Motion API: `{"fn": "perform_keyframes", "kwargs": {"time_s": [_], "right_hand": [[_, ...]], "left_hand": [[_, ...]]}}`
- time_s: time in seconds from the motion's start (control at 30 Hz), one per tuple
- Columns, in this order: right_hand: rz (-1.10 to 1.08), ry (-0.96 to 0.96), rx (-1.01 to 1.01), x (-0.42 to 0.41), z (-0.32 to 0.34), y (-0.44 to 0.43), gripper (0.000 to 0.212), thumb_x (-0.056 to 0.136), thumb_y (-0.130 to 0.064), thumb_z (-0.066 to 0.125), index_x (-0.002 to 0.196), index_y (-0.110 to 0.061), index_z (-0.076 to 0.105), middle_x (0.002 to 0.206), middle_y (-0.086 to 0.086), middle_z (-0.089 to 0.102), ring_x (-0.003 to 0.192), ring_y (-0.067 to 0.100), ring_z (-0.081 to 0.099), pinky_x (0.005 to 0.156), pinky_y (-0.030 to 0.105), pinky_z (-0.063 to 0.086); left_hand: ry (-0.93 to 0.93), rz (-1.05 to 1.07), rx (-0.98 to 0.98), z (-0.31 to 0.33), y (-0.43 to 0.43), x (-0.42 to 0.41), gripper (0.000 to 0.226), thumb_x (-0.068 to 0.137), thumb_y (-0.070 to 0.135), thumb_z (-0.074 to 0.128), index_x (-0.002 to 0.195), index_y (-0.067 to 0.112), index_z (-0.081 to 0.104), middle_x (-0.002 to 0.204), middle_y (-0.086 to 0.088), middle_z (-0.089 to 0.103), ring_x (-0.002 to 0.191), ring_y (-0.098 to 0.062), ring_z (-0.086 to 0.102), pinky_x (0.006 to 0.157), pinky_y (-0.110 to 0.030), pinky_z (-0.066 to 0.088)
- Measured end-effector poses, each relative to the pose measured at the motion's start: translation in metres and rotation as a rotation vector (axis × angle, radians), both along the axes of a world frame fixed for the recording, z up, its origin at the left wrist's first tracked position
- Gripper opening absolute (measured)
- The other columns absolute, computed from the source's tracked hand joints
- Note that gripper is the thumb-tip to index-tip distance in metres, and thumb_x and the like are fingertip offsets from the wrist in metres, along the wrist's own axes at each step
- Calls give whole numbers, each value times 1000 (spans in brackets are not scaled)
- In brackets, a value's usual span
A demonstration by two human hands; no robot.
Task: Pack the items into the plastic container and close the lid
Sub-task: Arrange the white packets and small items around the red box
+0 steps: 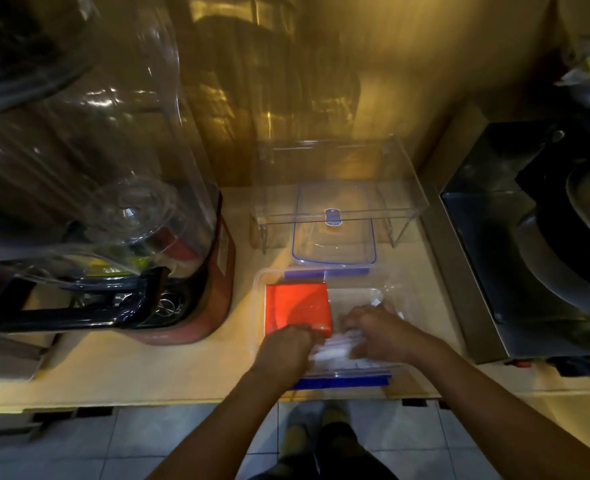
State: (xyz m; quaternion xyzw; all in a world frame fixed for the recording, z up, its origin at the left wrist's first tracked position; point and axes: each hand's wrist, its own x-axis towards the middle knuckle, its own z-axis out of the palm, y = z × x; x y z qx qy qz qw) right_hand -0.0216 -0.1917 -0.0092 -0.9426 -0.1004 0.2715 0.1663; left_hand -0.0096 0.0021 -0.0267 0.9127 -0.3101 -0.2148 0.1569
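- Clear plastic container with blue clips, open, sits on the pale tabletop at its near edge.
- Orange flat rectangular pack lies inside the container, on its left side.
- My left hand and right hand are both in the container, fingers curled on a blurred white item between them.
- Clear lid with blue rim lies just behind the container, partly under a clear acrylic stand.
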Motion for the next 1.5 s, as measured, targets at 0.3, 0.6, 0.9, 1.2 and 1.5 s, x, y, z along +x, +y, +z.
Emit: {"fn": "perform_keyframes", "kwargs": {"time_s": [0.3,0.6,0.9,1.2,1.5], "right_hand": [[94,-42,-192,-2,-4,-24,58,70,-32,72,119,-19,44,120,7,62,111,27,55,91,35,33],[42,123,146,19,21,-49,31,75,-16,70,73,-30,42,78,-6,51,76,16,52,55,24,36],[-24,-111,77,41,18,-45,35,81,-23,68,111,-15,53,121,4,52,105,21,53,75,26,36],[403,-180,-245,16,-6,-38,33,85,-12,53,118,-13,56,124,10,56,116,26,49,99,38,34],[364,48,-63,40,17,-55,33,80,-15,65,64,-27,39,79,-7,44,77,12,41,52,17,25]], "left_hand": [[195,87,-194,12,-11,-10,38,92,19,48,130,24,51,135,-1,56,119,-16,53,97,-26,44],[266,131,-175,14,-37,-18,36,92,43,50,123,26,56,122,2,63,107,-16,61,89,-33,50],[213,249,-155,8,-41,-19,24,86,18,55,109,14,61,116,-4,64,100,-17,61,77,-19,45],[145,213,-147,10,-40,-26,35,87,18,51,122,17,53,126,-3,58,114,-19,54,95,-28,44],[262,184,-145,9,-47,-25,27,89,20,48,116,19,41,106,-8,61,91,-21,59,72,-24,44]]}}
